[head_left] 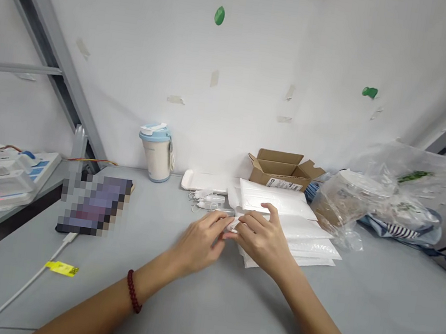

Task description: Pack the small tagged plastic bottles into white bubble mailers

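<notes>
My left hand (201,242), with a dark red bead bracelet (132,290) on its wrist, pinches a small white piece (233,224) between thumb and fingers. From the other side my right hand (261,241) grips the same piece, its index finger raised. The fingers cover most of it, so its kind cannot be made out. Just beyond my left hand lie several small clear-and-white items with ring loops (210,201). White padded mailers (308,237) lie stacked under and beside my right hand.
At the back stand a cream tumbler with a blue lid (157,153), a white tray (188,180) and an open cardboard box (278,169). Clear plastic bags (351,199) are heaped at the right. A phone (97,206) with a white cable (30,282) lies at the left.
</notes>
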`<state>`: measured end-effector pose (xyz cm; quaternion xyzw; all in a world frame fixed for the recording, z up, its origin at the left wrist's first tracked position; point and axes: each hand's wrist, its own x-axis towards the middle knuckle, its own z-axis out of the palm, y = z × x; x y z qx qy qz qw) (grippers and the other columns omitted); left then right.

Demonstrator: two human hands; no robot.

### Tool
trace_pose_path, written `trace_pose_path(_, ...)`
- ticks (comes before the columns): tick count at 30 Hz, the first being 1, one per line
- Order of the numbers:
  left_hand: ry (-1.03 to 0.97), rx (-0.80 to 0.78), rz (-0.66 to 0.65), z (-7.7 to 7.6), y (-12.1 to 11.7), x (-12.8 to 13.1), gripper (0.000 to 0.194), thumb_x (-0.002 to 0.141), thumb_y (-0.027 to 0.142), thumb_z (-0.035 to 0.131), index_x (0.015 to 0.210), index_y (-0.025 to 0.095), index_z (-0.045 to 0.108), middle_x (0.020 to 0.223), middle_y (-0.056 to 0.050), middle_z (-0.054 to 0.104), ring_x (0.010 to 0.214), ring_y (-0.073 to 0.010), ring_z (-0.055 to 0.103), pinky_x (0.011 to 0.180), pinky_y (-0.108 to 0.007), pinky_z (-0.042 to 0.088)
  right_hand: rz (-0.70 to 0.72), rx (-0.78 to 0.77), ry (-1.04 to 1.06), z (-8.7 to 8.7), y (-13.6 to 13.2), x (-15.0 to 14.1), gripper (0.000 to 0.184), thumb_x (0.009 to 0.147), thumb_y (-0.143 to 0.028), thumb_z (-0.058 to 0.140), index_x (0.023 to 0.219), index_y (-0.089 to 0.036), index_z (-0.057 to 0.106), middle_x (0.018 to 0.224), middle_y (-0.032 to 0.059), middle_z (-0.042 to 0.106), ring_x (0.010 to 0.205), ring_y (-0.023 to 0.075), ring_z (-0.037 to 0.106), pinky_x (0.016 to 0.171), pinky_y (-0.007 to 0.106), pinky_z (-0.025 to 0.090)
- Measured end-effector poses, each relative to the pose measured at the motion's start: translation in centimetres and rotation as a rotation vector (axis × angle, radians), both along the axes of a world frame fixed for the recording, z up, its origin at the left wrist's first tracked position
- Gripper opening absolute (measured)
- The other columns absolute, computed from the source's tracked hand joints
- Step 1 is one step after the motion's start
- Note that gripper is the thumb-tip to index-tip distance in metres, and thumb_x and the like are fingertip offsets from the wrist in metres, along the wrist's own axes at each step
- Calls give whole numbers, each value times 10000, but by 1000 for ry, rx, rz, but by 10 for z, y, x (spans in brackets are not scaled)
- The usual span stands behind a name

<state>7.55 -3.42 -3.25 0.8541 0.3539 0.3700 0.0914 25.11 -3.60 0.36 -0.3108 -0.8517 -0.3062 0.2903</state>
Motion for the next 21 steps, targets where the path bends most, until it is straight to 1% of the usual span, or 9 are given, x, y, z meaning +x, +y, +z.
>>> trace_pose_path(3, -15, 32, 9, 0, 1, 3, 321, 836, 128, 433, 1128, 205, 540, 1056, -88, 594, 967, -218, 542, 774, -333, 471, -2, 42, 34, 1, -2, 0, 320, 902, -265, 503, 591, -192, 501, 579, -43, 576, 587, 93, 508, 913, 373, 297)
trace_pose_path(5, -23, 34, 29, -1, 2, 5, 230, 870, 137, 387, 986, 198, 577, 932, -74, 614, 880, -207, 539, 724, -325, 456, -1, 60, 69, 0, -2, 0, 310, 903, -264, 501, 601, -196, 502, 568, -51, 572, 575, 87, 511, 902, 356, 302)
trace_pose_path(8, -109, -27, 80, 1, 0, 9, 218, 886, 167, 364, 794, 196, 559, 756, -48, 582, 743, -181, 524, 655, -295, 427, -23, 49, 136, 1, -2, 1, 206, 903, -290, 497, 724, -216, 568, 652, -36, 627, 656, 103, 570, 908, 349, 289)
trace_pose_path(10, -234, -152, 131, 5, -3, 11, 210, 888, 236, 390, 747, 200, 542, 706, -28, 563, 674, -163, 526, 618, -275, 421, -74, 48, 196, 3, -2, 1, 131, 894, -314, 504, 884, -229, 603, 804, 6, 676, 800, 146, 611, 939, 377, 261)
trace_pose_path(11, -309, -241, 147, 8, -4, 13, 212, 885, 277, 408, 737, 200, 538, 695, -17, 559, 640, -151, 529, 597, -264, 423, -109, 58, 228, 4, -1, 2, 151, 888, -326, 509, 960, -231, 602, 891, 33, 684, 879, 174, 613, 956, 396, 243)
trace_pose_path(14, -532, -508, 90, 16, -6, 19, 228, 854, 366, 468, 737, 188, 549, 675, 10, 554, 566, -122, 531, 563, -247, 447, -204, 113, 317, 7, 0, 4, 215, 877, -325, 516, 1056, -229, 585, 1045, 74, 667, 1015, 224, 584, 985, 431, 199)
trace_pose_path(17, -705, -693, -60, 18, -3, 29, 229, 801, 393, 541, 770, 168, 575, 654, 13, 563, 560, -117, 523, 561, -254, 478, -247, 126, 361, 7, 4, 6, 164, 883, -262, 496, 1007, -216, 592, 1007, 62, 677, 990, 208, 586, 998, 439, 172)
trace_pose_path(19, -771, -809, -119, 17, -1, 36, 242, 762, 393, 593, 808, 155, 595, 642, 10, 575, 560, -117, 518, 550, -257, 482, -300, 64, 350, 6, 7, 10, 153, 891, -246, 468, 957, -201, 600, 923, 55, 682, 933, 203, 587, 991, 453, 171)
trace_pose_path(21, -804, -898, -126, 14, 2, 41, 257, 726, 369, 640, 848, 144, 613, 655, 4, 601, 554, -112, 525, 560, -257, 482, -375, -40, 320, 4, 12, 14, 176, 899, -259, 446, 903, -190, 608, 847, 54, 669, 884, 211, 578, 969, 471, 188)
